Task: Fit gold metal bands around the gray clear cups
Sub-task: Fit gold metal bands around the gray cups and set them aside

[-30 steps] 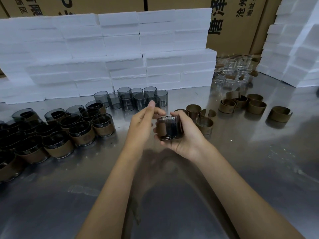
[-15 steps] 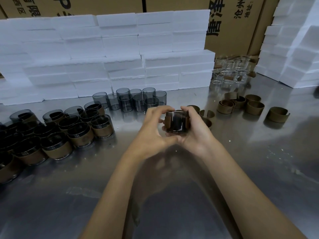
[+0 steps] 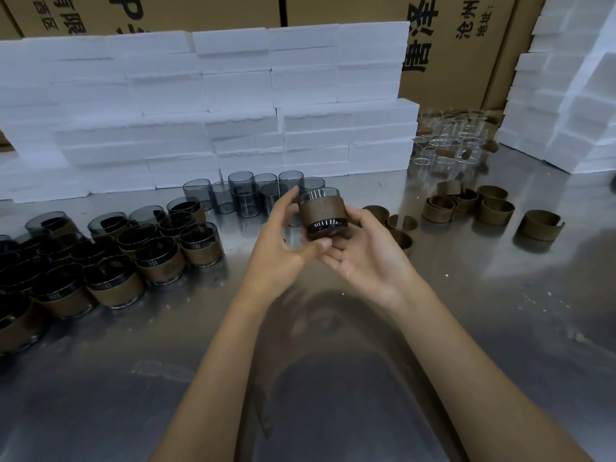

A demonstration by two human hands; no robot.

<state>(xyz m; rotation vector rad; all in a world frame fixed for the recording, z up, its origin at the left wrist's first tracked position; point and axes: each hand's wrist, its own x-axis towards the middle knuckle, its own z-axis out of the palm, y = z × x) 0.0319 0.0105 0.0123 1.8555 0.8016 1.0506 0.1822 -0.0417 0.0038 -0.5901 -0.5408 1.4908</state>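
Fingertips of left hand (image 3: pixel 283 251) and right hand (image 3: pixel 363 258) pinch banded cup (image 3: pixel 321 213) between them.

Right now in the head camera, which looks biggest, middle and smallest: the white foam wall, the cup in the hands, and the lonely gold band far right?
1. White foam wall, by far the biggest.
2. Cup in the hands and lone gold band look about alike; the cup sits nearer the camera, so I won't rank them.

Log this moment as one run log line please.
step: band fitting | left hand: pinches cup | right hand: cradles it | gold band: around cup | banded cups: left
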